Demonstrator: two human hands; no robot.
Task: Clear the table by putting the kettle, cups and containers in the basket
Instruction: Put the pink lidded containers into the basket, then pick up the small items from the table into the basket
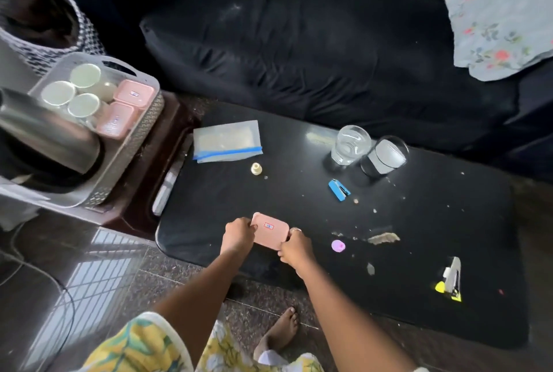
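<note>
Basket: far left, beside the table; holds kettle, three cups, two pink containers.
Left hand: clasps left end of pink container.
Pink container: near front edge of black table, lid on.
Right hand: grips its right end.
Glasses: two, touching, at table's far edge.

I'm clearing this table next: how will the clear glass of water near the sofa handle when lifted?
The glass looks partly filled, so probably heavyish and apt to spill if tilted. Its smooth clear wall may be slippery and breakable. The dark glass stands close beside it, so a careless grab could knock that.
</note>
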